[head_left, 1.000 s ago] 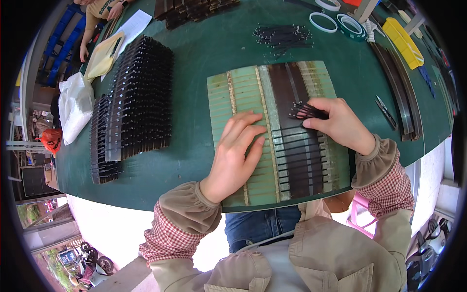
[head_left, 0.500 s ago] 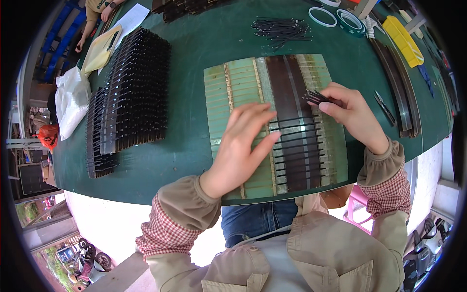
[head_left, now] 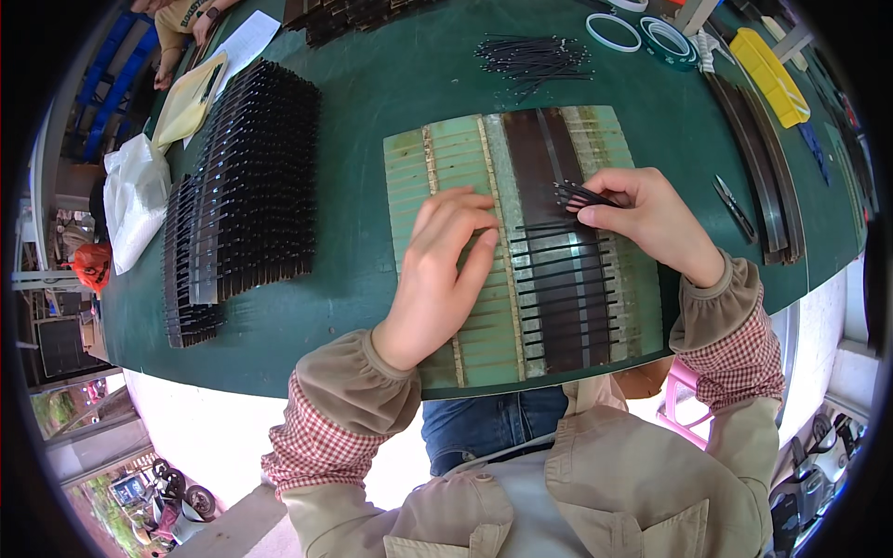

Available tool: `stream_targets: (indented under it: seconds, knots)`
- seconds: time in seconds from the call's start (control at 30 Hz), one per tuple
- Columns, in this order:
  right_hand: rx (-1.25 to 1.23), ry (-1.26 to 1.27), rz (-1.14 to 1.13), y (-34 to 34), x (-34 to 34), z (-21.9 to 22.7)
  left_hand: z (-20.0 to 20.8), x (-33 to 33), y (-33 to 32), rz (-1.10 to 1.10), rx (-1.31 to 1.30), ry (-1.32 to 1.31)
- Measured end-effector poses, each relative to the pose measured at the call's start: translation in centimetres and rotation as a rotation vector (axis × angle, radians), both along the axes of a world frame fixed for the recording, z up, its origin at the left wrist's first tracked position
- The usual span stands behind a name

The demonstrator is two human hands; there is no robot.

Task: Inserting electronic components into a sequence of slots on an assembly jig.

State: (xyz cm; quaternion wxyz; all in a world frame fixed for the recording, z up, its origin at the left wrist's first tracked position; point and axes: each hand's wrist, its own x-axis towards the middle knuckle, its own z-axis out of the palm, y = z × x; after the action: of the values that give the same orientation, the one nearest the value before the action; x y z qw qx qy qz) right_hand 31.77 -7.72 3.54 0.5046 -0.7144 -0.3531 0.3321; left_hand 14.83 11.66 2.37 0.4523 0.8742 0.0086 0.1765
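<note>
A green grooved board (head_left: pixel 484 339) lies before me, with a dark brown strip (head_left: pixel 535 158) running along it from far to near. Several short black wires (head_left: pixel 558 276) rest crosswise over the strip's nearer half, roughly parallel. Pinched in my right hand (head_left: pixel 656 223) is a small bundle of black wires (head_left: pixel 581 194), held over the strip just beyond the laid ones. My left hand (head_left: pixel 430 270) is over the board's left part, fingers loosely curved and thumb apart, with nothing in it. Its thumb tip is near the left ends of the laid wires.
A loose pile of black wires (head_left: pixel 535 60) lies beyond the board. To the left rises a tall stack of wired strips (head_left: pixel 251 177), beside a white plastic bag (head_left: pixel 137 195). On the right are tweezers (head_left: pixel 735 209), brown strips (head_left: pixel 767 177), tape rolls (head_left: pixel 668 45) and a yellow bin (head_left: pixel 767 79).
My left hand has drawn back left from the strip. My right hand has moved left and slightly nearer, bringing its bundle over the strip. At the far left, another person's arm has shifted.
</note>
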Motion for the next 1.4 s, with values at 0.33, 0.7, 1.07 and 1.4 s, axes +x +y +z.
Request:
stream_targets:
  seconds: [0.33, 0.7, 1.07, 1.4]
  knots:
    - [-0.109, -0.269, 0.014, 1.1, -0.6, -0.1, -0.3, -0.9, 0.1, 0.007, 0.213, -0.034]
    - [-0.133, -0.611, -0.101, -0.8, -0.6, 0.8, 0.1, -0.8, -0.7, -0.050, 0.390, -0.026]
    - [-0.089, 0.142, -0.026, 0.9, -0.4, 2.9, 0.3, 1.6, -0.6, -0.013, -0.359, 0.181]
    - [-0.040, -0.167, -0.027, 1.3, 0.7, -0.6, -0.5, 0.2, 0.5, 0.056, 0.216, -0.037]
